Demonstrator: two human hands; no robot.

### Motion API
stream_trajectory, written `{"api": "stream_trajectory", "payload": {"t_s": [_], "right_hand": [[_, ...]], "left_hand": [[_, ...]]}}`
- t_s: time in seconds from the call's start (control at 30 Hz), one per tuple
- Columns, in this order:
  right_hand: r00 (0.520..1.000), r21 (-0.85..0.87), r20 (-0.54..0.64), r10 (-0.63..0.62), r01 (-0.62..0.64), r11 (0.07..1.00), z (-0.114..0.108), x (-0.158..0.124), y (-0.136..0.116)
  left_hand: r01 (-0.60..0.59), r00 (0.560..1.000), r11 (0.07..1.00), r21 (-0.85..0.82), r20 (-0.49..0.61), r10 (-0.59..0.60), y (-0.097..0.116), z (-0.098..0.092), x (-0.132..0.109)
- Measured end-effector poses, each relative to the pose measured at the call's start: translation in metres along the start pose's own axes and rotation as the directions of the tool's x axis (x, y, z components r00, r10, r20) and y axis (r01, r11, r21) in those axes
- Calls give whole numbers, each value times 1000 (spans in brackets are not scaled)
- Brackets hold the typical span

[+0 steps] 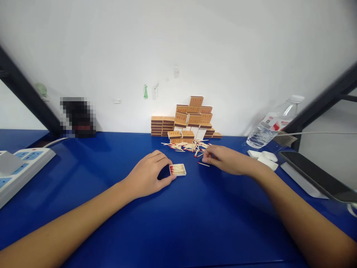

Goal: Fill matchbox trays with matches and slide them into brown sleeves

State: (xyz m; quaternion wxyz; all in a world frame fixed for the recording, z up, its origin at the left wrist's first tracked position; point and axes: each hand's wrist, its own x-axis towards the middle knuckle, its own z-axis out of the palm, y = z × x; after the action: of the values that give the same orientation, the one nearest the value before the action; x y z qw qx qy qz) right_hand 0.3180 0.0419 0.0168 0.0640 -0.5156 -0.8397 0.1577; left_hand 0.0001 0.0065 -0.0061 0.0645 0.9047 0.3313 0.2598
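Note:
My left hand (pixel 152 172) grips a small white matchbox tray (pixel 184 172) between thumb and fingers at its left end. Red-tipped matches (pixel 177 169) lie side by side inside it, heads to the left. To the right, my right hand (pixel 219 158) hangs low over the table with thumb and fingertips drawn together; whether a match is pinched there is hidden. Just below its fingertips a single match (pixel 205 165) lies on the blue surface. Behind it spreads a loose pile of matches (pixel 192 146).
Brown matchboxes (pixel 194 118) are stacked against the wall. A tilted water bottle (pixel 272 123), white items (pixel 263 156) and a phone (pixel 320 175) on a white box are at the right. A power strip (pixel 25 175) lies at the left on the blue table (pixel 178 223).

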Motion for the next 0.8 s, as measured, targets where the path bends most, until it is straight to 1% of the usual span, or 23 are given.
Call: {"api": "stream_trajectory", "payload": {"t_s": [0.07, 0.1, 0.13, 0.17, 0.23, 0.3, 0.33, 0.37, 0.43, 0.5, 0.6, 0.67, 0.8], "right_hand": [[997, 18, 75, 9, -11, 1000, -1, -3, -1], [995, 25, 99, 1, -4, 1000, -2, -4, -2], [995, 29, 99, -16, 13, 999, -2, -5, -5], [996, 34, 73, -43, 41, 999, -2, -6, -10], [993, 49, -35, -111, 112, 992, 1, -6, -23], [972, 79, -161, -173, 187, 979, 5, -7, -41], [958, 98, -207, -200, 224, 970, 9, -7, -50], [947, 117, -230, -223, 254, 960, 13, -8, -59], [940, 128, -228, -255, 288, 949, 21, -10, -72], [938, 96, -204, -281, 305, 948, 28, -11, -78], [932, 36, -169, -322, 332, 943, 34, -12, -78], [928, 29, -158, -338, 347, 938, 34, -13, -78], [925, 41, -184, -333, 346, 937, 30, -13, -78]], "left_hand": [[-1, 1000, 1000, -6, 2, 1, 0, 0, 0], [-3, 1000, 1000, -9, 1, 3, 0, 0, 0], [-5, 1000, 1000, -10, 0, 5, 0, 0, 0], [-7, 1000, 1000, -8, -1, 7, 0, 0, 0], [-11, 1000, 1000, -1, -4, 11, 1, 0, 0], [-16, 1000, 1000, 2, -3, 16, 2, 0, 0], [-17, 1000, 1000, 0, 1, 17, 3, 0, 0], [-17, 1000, 1000, -5, 5, 17, 3, 0, 0], [-18, 1000, 1000, -11, 14, 18, 3, 0, 0], [-20, 1000, 1000, -14, 18, 21, 4, 0, 0], [-29, 999, 999, -17, 17, 30, 4, 0, 0], [-33, 999, 999, -16, 18, 33, 5, 0, 0], [-32, 999, 999, -14, 22, 32, 3, 1, 1]]}}
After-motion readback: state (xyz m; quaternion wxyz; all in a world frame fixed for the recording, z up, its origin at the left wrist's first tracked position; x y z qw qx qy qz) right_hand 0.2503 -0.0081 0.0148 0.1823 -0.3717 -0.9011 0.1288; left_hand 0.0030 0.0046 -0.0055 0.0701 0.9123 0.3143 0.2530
